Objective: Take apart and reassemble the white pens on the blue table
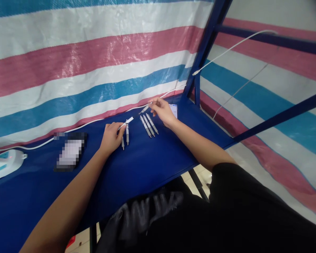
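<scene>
My left hand (112, 136) is closed, pinching a white pen part (129, 120) that points up and to the right. Two pens (127, 135) lie on the blue table just beside its fingertips, partly covered by the hand. My right hand (162, 110) is closed too, its thumb and fingers holding a slim light-coloured pen part (145, 109) that slants down to the left. The two held parts are apart from each other. Below my right hand, three grey-white pens (149, 125) lie side by side at a slant on the table.
The blue table (144, 161) meets a striped plastic sheet (94, 52) at the back. A blurred-out phone (70, 153) and a white device (5, 163) lie to the left. Another lit screen (173, 110) sits behind my right wrist. A white cable (231, 49) hangs across blue frame bars (205, 45).
</scene>
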